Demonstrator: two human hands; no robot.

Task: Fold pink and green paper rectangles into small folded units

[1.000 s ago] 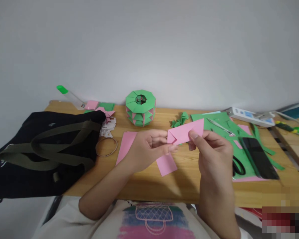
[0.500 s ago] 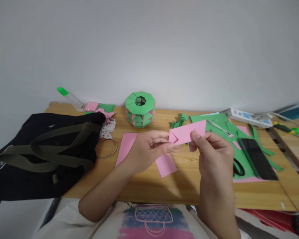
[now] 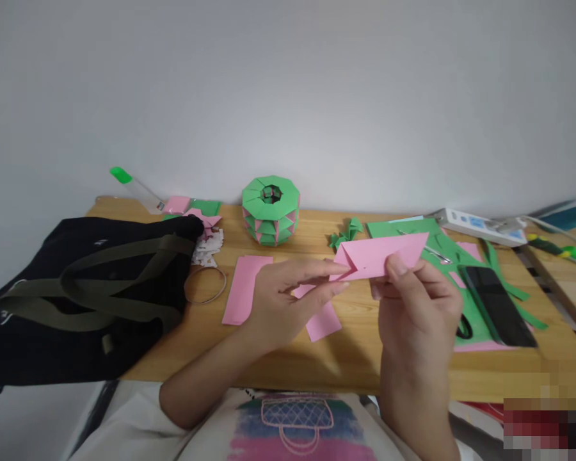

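Observation:
A folded strip of pink paper (image 3: 381,254) is held up above the table between both hands. My right hand (image 3: 420,301) pinches it near its right end, thumb on the near face and fingers behind. At the left end, where a corner is folded in a triangle, my left hand (image 3: 281,298) has its fingers and thumb closed around the paper's tip. Pink paper strips (image 3: 242,291) lie on the table beside and beneath the left hand, and another pink strip (image 3: 324,321) sits between the two hands, partly covered.
A round green and pink paper model (image 3: 271,214) stands near the wall. Small green folded pieces (image 3: 346,234) lie to its right. Left are a black bag (image 3: 125,301) and a bracelet-like ring (image 3: 205,301). Right are green sheets (image 3: 480,314), a phone (image 3: 499,306) and a power strip (image 3: 480,227).
The folded pink paper has moved to the right with my right hand and now shows its far end more. My left hand's fingers have closed on its left tip.

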